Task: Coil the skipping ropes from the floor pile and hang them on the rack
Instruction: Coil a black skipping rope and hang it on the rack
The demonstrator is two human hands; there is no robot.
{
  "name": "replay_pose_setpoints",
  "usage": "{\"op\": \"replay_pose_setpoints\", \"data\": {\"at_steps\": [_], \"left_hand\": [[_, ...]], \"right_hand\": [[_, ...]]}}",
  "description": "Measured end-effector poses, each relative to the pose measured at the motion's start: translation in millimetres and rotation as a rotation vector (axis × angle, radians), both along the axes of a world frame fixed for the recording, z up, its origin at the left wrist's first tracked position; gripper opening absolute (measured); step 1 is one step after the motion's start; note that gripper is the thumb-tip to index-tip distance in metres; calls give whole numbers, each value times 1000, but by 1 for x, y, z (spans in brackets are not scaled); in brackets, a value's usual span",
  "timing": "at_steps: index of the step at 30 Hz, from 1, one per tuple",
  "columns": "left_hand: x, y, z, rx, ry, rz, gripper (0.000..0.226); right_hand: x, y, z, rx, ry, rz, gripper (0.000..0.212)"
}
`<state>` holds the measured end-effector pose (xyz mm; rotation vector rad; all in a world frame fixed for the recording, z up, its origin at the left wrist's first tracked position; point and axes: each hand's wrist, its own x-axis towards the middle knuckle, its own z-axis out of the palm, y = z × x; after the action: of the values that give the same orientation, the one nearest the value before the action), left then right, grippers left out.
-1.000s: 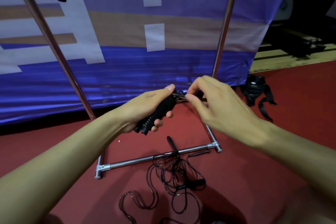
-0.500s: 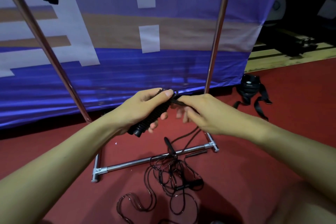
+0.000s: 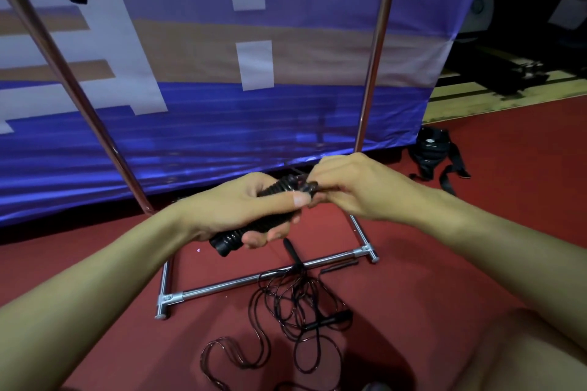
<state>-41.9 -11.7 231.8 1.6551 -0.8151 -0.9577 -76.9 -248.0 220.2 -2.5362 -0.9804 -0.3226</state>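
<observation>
Gripping a ribbed black handle (image 3: 254, 216) mid-scene, the left hand (image 3: 241, 209) curls its fingers round it, while the right hand (image 3: 355, 187) pinches the handle's far end. Below, near the rack (image 3: 254, 279) base bar, the tangled skipping ropes (image 3: 292, 311) lie on the red floor (image 3: 444, 263).

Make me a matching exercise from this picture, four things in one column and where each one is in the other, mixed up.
1. ribbed black handle
2. tangled black rope
3. black strap bundle
4. rack base bar

A. on the red floor, far right by the banner
B. gripped in the left hand
C. flat on the floor between two corner joints
D. loose on the floor beside the rack

Pairs: 1-B, 2-D, 3-A, 4-C
</observation>
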Motion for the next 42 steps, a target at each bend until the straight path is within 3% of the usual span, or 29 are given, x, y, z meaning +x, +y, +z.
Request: {"op": "replay_pose_setpoints", "data": {"at_steps": [5,8,12,16,21,26,30,32,36,42], "left_hand": [[-3,-1,3,188,-32,-183,37],[-3,-1,3,244,-54,-168,36],[-2,0,-1,327,-163,-75,36],[-3,-2,-4,393,-283,28,38],[-3,-3,2,407,-306,129,38],[6,16,12,346,-354,176,32],[11,27,4,141,-382,423,39],[5,22,-2,46,-397,503,33],[-4,10,-8,-90,-400,609,38],[-8,12,2,-176,-433,638,34]], "right_hand": [[-2,7,4,-157,-144,55,11],[-4,11,14,-246,-54,-14,15],[-8,20,18,-105,232,-146,25],[-9,25,20,230,587,-181,24],[-7,35,7,215,415,-258,20],[2,27,5,423,473,-334,7],[3,15,4,577,561,-337,14],[-1,18,4,551,603,-324,21],[-9,29,10,388,443,-351,30],[-22,33,12,476,465,-277,53]]}}
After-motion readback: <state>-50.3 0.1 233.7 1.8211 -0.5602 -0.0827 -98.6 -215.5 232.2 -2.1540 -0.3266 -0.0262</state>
